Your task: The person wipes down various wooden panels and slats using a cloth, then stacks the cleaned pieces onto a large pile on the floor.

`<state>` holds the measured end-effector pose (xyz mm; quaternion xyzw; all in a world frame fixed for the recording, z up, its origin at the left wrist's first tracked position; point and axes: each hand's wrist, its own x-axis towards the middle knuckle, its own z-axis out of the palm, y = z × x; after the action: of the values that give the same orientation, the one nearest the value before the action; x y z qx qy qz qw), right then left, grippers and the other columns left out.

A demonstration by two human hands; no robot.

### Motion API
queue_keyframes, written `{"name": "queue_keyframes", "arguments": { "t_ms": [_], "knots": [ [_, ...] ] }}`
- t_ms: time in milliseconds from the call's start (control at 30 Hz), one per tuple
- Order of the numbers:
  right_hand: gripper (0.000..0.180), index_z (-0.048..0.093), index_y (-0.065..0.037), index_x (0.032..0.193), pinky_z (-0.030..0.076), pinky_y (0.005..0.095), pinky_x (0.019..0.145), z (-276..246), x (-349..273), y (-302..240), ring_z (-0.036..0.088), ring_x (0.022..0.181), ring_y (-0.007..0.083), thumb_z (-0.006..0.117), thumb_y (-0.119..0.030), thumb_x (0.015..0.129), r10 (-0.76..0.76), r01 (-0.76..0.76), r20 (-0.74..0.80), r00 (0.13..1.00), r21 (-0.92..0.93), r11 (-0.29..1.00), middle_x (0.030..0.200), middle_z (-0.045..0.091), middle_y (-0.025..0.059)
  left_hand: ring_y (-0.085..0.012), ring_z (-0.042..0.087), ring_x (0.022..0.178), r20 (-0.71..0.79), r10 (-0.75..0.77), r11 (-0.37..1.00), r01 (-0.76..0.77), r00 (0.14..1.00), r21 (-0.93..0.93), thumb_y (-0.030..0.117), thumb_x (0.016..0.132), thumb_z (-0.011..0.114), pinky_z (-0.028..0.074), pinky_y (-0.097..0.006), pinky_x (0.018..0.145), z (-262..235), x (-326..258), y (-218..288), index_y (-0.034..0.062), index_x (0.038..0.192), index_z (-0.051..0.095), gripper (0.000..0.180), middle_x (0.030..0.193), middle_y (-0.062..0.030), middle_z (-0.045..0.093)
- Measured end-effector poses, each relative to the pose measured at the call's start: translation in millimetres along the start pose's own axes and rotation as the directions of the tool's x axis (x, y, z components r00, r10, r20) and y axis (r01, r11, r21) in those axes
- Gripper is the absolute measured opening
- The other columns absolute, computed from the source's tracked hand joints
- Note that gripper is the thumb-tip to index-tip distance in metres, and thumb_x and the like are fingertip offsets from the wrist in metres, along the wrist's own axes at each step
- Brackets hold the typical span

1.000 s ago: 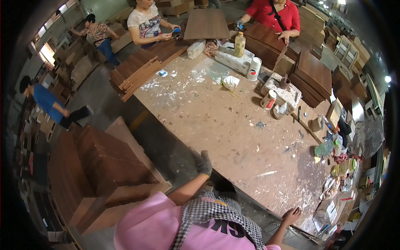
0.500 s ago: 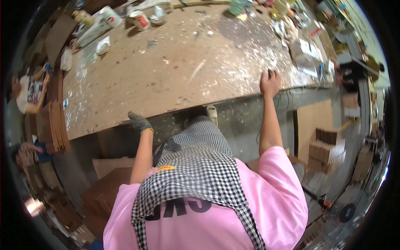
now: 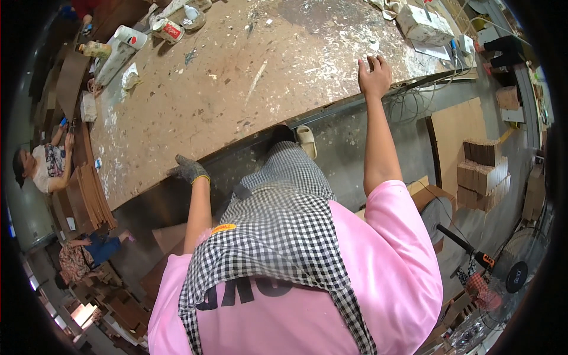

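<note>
A grey work glove with a yellow cuff covers my left hand. It rests at the near edge of the worktable, fingers stretched out and holding nothing. Bare and empty, my right hand is over the same table's edge farther right, its fingers slightly bent and apart. Whether its fingertips touch the wood I cannot tell. Pale splatters and scraps cover the brown tabletop around it. A white paint-stained box lies beyond my right hand, with a blue-handled tool beside it.
Several cans and bottles stand at the far left, among them a red and white can. Stacked cardboard borders the table's left end, where a person works. Cables hang off the right edge. Cardboard bundles and a fan stand right.
The view has shifted, and the table appears more tilted and higher in the picture. My right hand's fingers have spread from a more curled pose. My left hand stays at the edge.
</note>
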<state>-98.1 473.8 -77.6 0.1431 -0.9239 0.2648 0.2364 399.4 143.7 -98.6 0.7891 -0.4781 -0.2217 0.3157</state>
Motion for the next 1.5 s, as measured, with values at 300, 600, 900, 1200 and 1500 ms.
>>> {"name": "queue_keyframes", "arguments": {
  "t_ms": [300, 600, 900, 1200, 1500],
  "knots": [
    [0.036, 0.074, -0.016, 0.105, 0.039, 0.0432, 0.106, 2.0, 2.0, 2.0, 0.056, 0.116, 0.0294, 0.069, -0.045, 0.084, -0.014, 0.013, -0.010, 1.000, -0.036, 0.999, 0.124, 0.062, 0.0064, -0.0456, 0.017, 0.147, 0.030, -0.005, 0.999, 0.006, 1.000, -0.042, 0.051, 0.100, 0.044, 0.025, -0.045, 0.117, -4.2, -5.5, 6.6, 0.0014, 0.155, -0.010, 0.092, 0.158, -0.0357, 0.000],
    [0.038, 0.072, -0.015, 0.109, 0.037, 0.0444, 0.108, -2.9, 3.1, -6.7, 0.053, 0.121, 0.0308, 0.069, -0.044, 0.085, -0.006, 0.006, 0.023, 1.000, -0.027, 1.000, 0.128, 0.061, 0.0066, -0.0456, 0.031, 0.141, -0.109, 0.007, 0.997, -0.015, 0.994, -0.074, 0.040, 0.100, 0.049, 0.032, -0.045, 0.115, 8.5, -0.6, 0.4, -0.0047, 0.154, -0.002, 0.087, 0.156, -0.0371, 0.012],
    [0.036, 0.071, -0.014, 0.108, 0.039, 0.0440, 0.102, -7.7, 3.3, -6.0, 0.053, 0.120, 0.0301, 0.068, -0.041, 0.085, -0.015, 0.018, 0.043, 0.999, -0.069, 0.997, 0.127, 0.060, 0.0081, -0.0390, 0.034, 0.141, -0.011, -0.106, 0.984, 0.104, 0.994, -0.144, 0.040, 0.102, 0.047, 0.032, -0.043, 0.114, 3.0, -23.0, 26.7, 0.0094, 0.158, -0.005, 0.083, 0.161, -0.0274, 0.011],
    [0.037, 0.070, -0.013, 0.110, 0.036, 0.0446, 0.106, -11.8, 6.9, -11.5, 0.052, 0.122, 0.0302, 0.067, -0.041, 0.086, -0.004, 0.009, 0.067, 0.998, -0.066, 0.998, 0.127, 0.060, 0.0096, -0.0403, 0.023, 0.146, 0.032, -0.064, 0.960, 0.070, 0.997, -0.270, 0.041, 0.103, 0.043, 0.023, -0.043, 0.119, 8.4, -13.3, 13.6, 0.0076, 0.156, -0.013, 0.084, 0.161, -0.0290, 0.004],
    [0.037, 0.070, -0.013, 0.110, 0.037, 0.0439, 0.105, -13.6, 5.7, -17.1, 0.052, 0.122, 0.0299, 0.069, -0.040, 0.085, 0.018, -0.014, 0.065, 0.998, -0.067, 0.998, 0.129, 0.059, 0.0083, -0.0408, 0.038, 0.138, 0.054, -0.061, 0.974, 0.072, 0.997, -0.214, 0.036, 0.105, 0.043, 0.033, -0.043, 0.113, -3.7, -19.4, 24.5, 0.0093, 0.155, -0.017, 0.082, 0.160, -0.0301, 0.008]
  ]
}}
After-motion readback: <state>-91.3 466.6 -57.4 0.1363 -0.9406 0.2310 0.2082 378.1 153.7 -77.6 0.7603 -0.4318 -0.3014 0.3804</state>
